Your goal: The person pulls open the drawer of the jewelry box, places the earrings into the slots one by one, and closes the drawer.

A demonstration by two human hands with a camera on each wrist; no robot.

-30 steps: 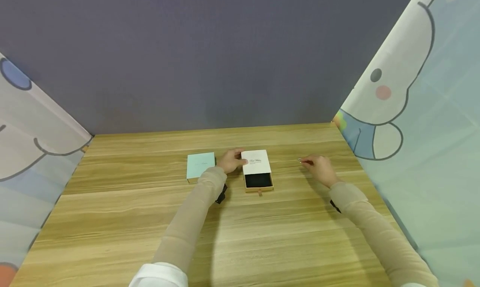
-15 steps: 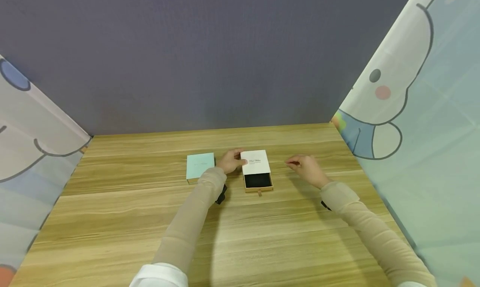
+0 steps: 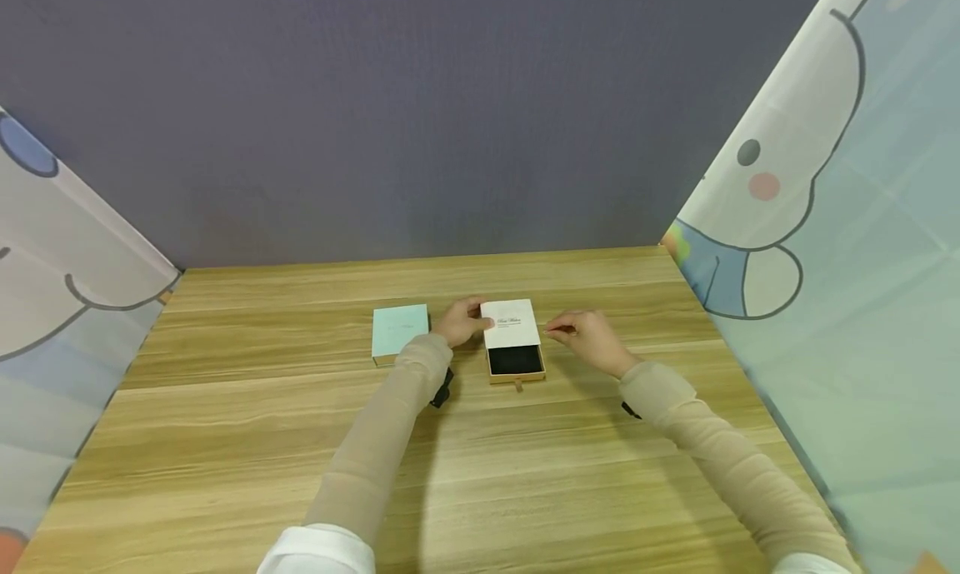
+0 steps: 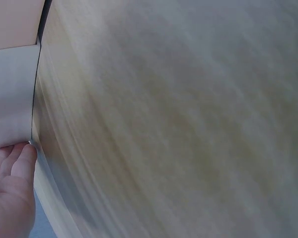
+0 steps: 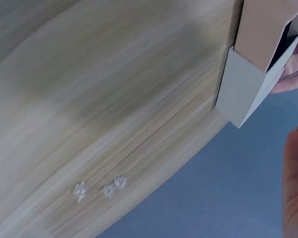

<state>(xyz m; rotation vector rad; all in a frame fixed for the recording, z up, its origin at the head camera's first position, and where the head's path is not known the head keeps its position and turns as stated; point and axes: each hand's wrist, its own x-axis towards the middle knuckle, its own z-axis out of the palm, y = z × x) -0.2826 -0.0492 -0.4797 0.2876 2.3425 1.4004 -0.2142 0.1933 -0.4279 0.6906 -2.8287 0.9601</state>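
Note:
A white drawer-style gift box point(image 3: 512, 324) lies on the wooden table, its orange-edged drawer point(image 3: 516, 361) pulled partway out toward me. Black padding lines the drawer, and a small tab hangs from its front. My left hand point(image 3: 462, 321) grips the sleeve's left side, thumb on top; in the left wrist view, fingers point(image 4: 23, 161) meet the box's edge. Just right of the box, my right hand point(image 3: 587, 338) is held above the table, thumb and forefinger pinching a tiny shiny piece, too small to name. The right wrist view shows only part of that hand.
To the left of the white box sits a closed turquoise box point(image 3: 400, 328), partly behind my left forearm. Small clear, sparkling pieces point(image 5: 81, 191) lie near the table's edge in the right wrist view. A dark panel point(image 3: 420, 141) stands behind the table point(image 3: 262, 441).
My right hand has moved left toward the white box, carrying the tiny shiny piece in its fingertips. The left hand and both boxes have stayed in place.

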